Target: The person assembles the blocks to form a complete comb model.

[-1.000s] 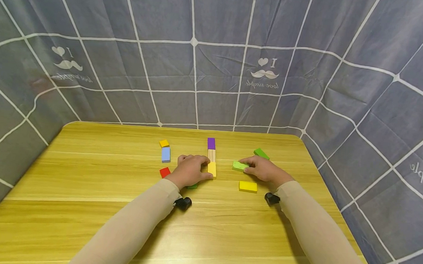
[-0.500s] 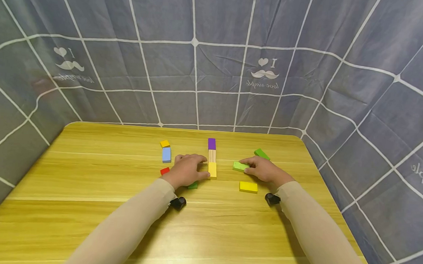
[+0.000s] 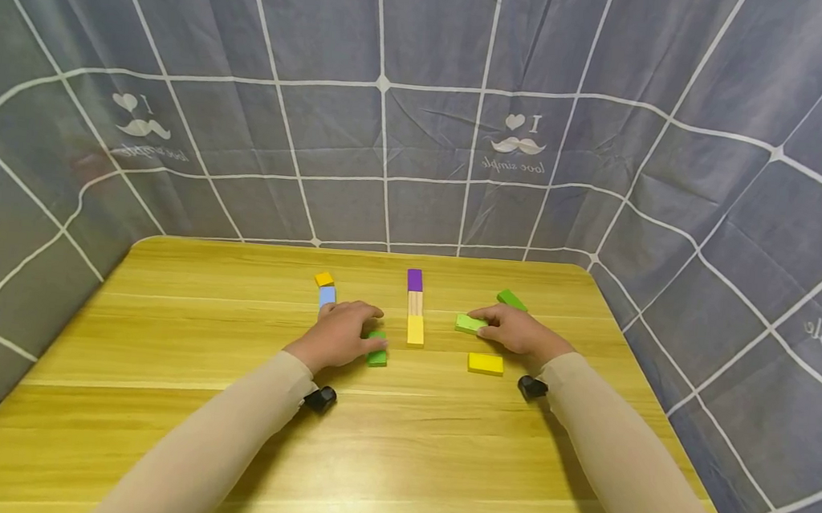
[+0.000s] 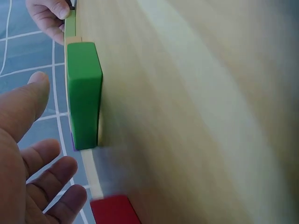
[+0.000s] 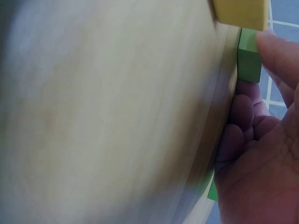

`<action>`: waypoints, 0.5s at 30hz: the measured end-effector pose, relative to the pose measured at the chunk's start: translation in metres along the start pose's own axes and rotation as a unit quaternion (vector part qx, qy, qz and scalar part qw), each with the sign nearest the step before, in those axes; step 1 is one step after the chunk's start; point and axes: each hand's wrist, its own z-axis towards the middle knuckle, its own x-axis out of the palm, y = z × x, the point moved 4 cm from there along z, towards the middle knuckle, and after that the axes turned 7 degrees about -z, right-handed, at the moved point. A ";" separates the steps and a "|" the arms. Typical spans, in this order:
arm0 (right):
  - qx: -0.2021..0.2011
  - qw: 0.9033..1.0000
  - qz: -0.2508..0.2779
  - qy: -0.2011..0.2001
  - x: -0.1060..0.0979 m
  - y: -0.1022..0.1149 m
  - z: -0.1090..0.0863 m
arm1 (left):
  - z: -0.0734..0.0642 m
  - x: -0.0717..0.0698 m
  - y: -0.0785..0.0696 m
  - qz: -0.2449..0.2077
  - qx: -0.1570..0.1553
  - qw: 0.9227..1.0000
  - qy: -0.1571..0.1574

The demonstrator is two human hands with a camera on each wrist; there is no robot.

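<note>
My left hand [image 3: 339, 335] hovers at the left of the middle with its fingers spread and nothing in its grasp. A green block [image 3: 377, 358] lies by its thumb, and a red block [image 4: 114, 210] shows in the left wrist view, hidden from the head view. My right hand [image 3: 519, 332] pinches the end of a light green block [image 3: 468, 324] on the table between thumb and fingers. Between both hands runs a straight row: a purple block [image 3: 415, 280], a plain wood block [image 3: 415, 303] and a yellow block [image 3: 415, 332].
A blue block [image 3: 326, 296], partly covered by the left hand, touches an orange block [image 3: 325, 279]. Another green block [image 3: 512, 300] lies behind the right hand, and a bright yellow block [image 3: 485, 365] in front of it. A grey curtain [image 3: 420, 144] surrounds the table [image 3: 394, 465].
My left hand has moved left from the yellow block in the row, uncovering more of the green block and covering the red one. My right hand keeps its pinch in place.
</note>
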 end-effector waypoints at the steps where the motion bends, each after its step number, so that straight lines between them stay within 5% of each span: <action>1: 0.001 1.000 0.000 0.000 0.000 0.000 0.000 | -0.003 -0.001 0.001 0.000 0.002 1.000 0.001; 15: 0.009 1.000 0.001 0.003 -0.001 0.002 -0.002 | -0.029 -0.012 0.013 0.025 0.027 0.999 0.005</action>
